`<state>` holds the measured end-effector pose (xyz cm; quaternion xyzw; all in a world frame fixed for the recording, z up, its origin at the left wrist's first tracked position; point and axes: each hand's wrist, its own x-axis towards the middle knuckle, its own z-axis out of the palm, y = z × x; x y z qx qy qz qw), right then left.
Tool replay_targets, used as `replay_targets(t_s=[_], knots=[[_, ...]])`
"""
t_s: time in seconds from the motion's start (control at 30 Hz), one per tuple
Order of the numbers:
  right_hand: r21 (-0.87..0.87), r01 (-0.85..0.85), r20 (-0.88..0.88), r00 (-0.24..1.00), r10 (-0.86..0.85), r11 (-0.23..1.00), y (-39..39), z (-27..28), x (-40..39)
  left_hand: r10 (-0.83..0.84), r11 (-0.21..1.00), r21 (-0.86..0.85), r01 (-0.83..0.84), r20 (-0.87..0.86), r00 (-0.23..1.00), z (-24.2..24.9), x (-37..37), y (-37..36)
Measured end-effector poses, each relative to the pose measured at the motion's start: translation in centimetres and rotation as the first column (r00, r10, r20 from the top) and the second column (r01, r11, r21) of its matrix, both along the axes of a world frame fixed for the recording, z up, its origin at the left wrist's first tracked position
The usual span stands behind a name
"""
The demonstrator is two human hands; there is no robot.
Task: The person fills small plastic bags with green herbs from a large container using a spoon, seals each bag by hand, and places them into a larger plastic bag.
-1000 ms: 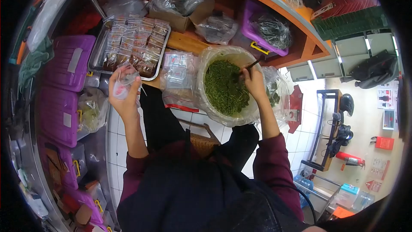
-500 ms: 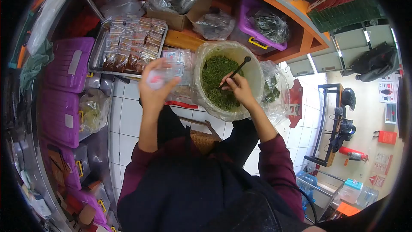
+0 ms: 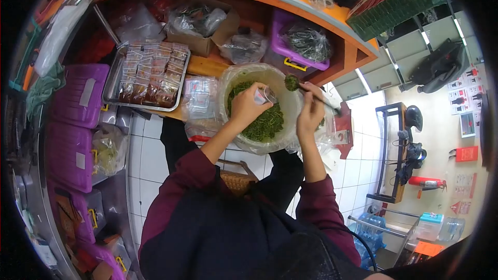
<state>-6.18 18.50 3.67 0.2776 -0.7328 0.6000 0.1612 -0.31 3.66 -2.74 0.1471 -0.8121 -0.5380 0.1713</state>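
Now pinching a clear bag point(image 3: 270, 94) over the tub point(image 3: 291, 106) with the left hand point(image 3: 248, 107); pinching a spoon point(image 3: 330, 105) at the tub's rim with the right hand point(image 3: 309, 113). Already scooped greens point(image 3: 291, 82), not yet tipped off.

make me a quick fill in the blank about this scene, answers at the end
The right hand holds a spoon heaped with leafy bits coloured ____.
The left hand is over a tub lined with clear ____.
Packets lie side by side in a metal ____.

Missing words: green; plastic; tray.
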Motion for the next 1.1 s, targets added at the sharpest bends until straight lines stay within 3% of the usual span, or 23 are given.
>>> replay_targets(t_s=[0.07,0.17,0.27,0.3,0.4,0.57,0.67,0.7,0.77,0.8,0.87,0.9,0.93,0.97,1.0,1.07,1.1], knots=[[0.361,0.053,-0.288,0.956,0.057,0.931,0.2,0.2,1.3,-0.011,1.0,-0.017,0.012,0.054,0.998,0.4,-0.2,0.6],[0.412,-0.064,-0.322,0.923,0.211,0.909,0.4,-1.6,2.6,0.025,1.0,-0.018,-0.024,0.039,0.999,0.3,-0.2,1.0],[0.424,-0.004,-0.332,0.93,0.16,0.906,1.8,-2.6,1.8,0.029,0.999,-0.02,-0.029,-0.015,0.999,0.0,0.1,0.8],[0.362,-0.013,-0.251,0.962,0.111,0.932,1.6,-2.7,1.7,0.04,0.999,-0.032,-0.041,-0.025,0.999,0.0,0.2,0.8],[0.416,-0.111,-0.017,0.991,0.13,0.903,1.9,-1.8,1.7,0.071,0.994,-0.075,-0.076,-0.07,0.995,0.0,0.2,0.9],[0.465,-0.092,-0.137,0.975,0.174,0.881,0.6,-2.1,0.9,0.043,0.984,-0.16,-0.072,-0.182,0.982,0.3,0.5,1.3],[0.435,0.049,-0.273,0.959,0.079,0.899,-0.1,-2.0,0.4,0.154,0.962,-0.203,-0.181,-0.142,0.978,1.8,1.3,1.2],[0.406,0.107,-0.315,0.949,0.029,0.908,-0.4,-1.6,0.3,0.123,0.954,-0.274,-0.121,-0.011,0.992,1.8,1.4,0.8],[0.574,0.154,-0.37,0.925,0.087,0.805,-0.3,-0.7,0.0,0.08,0.925,-0.379,0.025,0.259,0.962,1.2,1.6,-0.2],[0.648,0.183,-0.392,0.912,0.118,0.739,-0.1,-0.4,-0.1,0.032,0.936,-0.352,0.001,0.086,0.996,0.4,1.3,-0.5],[0.622,0.159,-0.35,0.932,0.091,0.767,0.4,-1.0,-0.5,-0.052,0.957,-0.288,-0.03,-0.27,0.961,-1.5,0.4,-1.0],[0.609,0.147,-0.33,0.941,0.08,0.779,0.5,-1.2,-0.7,-0.064,0.998,-0.005,0.065,-0.226,0.972,-0.9,0.4,-1.0],[0.574,0.113,-0.262,0.964,0.051,0.811,0.4,-1.1,-0.5,-0.09,0.948,0.285,0.141,-0.186,0.978,0.3,0.6,-0.9],[0.536,0.082,-0.19,0.981,0.025,0.84,0.3,-1.1,-0.2,-0.127,0.811,0.552,0.192,-0.155,0.98,1.1,0.6,-0.6],[0.493,0.056,-0.117,0.993,0.002,0.868,0.2,-1.1,0.1,-0.08,0.805,0.57,0.164,-0.17,0.982,1.2,0.6,-0.4],[0.106,-0.083,0.222,0.973,0.057,0.991,-0.5,-1.4,0.6,0.013,0.788,0.605,0.111,-0.197,0.98,1.5,0.5,0.0],[-0.11,-0.099,0.368,0.92,0.133,0.989,-0.7,-1.5,0.7,0.03,0.77,0.629,0.105,-0.2,0.979,1.8,0.5,0.1]])
